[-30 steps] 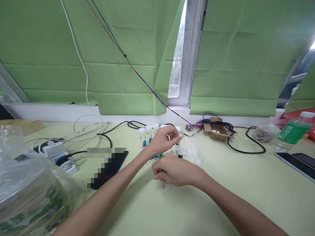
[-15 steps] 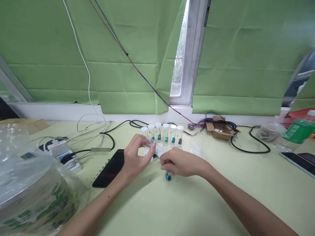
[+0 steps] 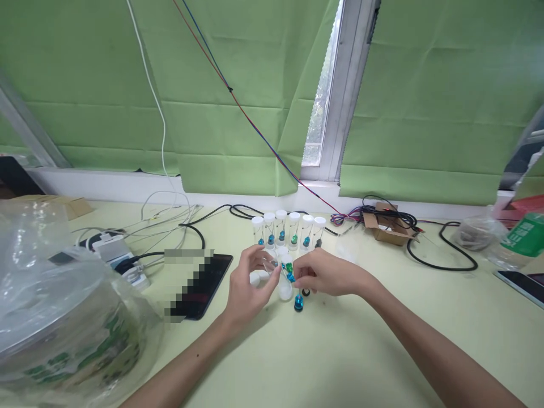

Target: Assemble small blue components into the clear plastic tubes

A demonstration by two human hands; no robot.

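Note:
My left hand point(image 3: 254, 283) curls around a clear vial point(image 3: 270, 264), gripping it between thumb and fingers. Facing it, my right hand point(image 3: 327, 273) is closed in a pinch, with a small blue part point(image 3: 290, 277) at its fingertips, near the vial's mouth. A small green part point(image 3: 289, 267) shows just behind. Below the fingers a shiny blue piece point(image 3: 298, 303) stands on the table beside a black ring point(image 3: 306, 293). A whitish round cap point(image 3: 285, 291) lies between the hands. Behind them stands a row of white-capped clear vials point(image 3: 294, 228) with small blue, green and dark parts inside.
On the left are a black phone point(image 3: 208, 289), a power strip point(image 3: 127, 266) with cables and a large plastic-wrapped tub point(image 3: 72, 334). A small cardboard box point(image 3: 387, 232) with wires sits at the back right. A green-labelled bottle point(image 3: 525, 235) and another phone point(image 3: 521, 286) are far right.
The view has shifted, so the scene sits further right. My hands have drawn slightly apart, and the whitish cap, black ring and blue and green parts between them now show.

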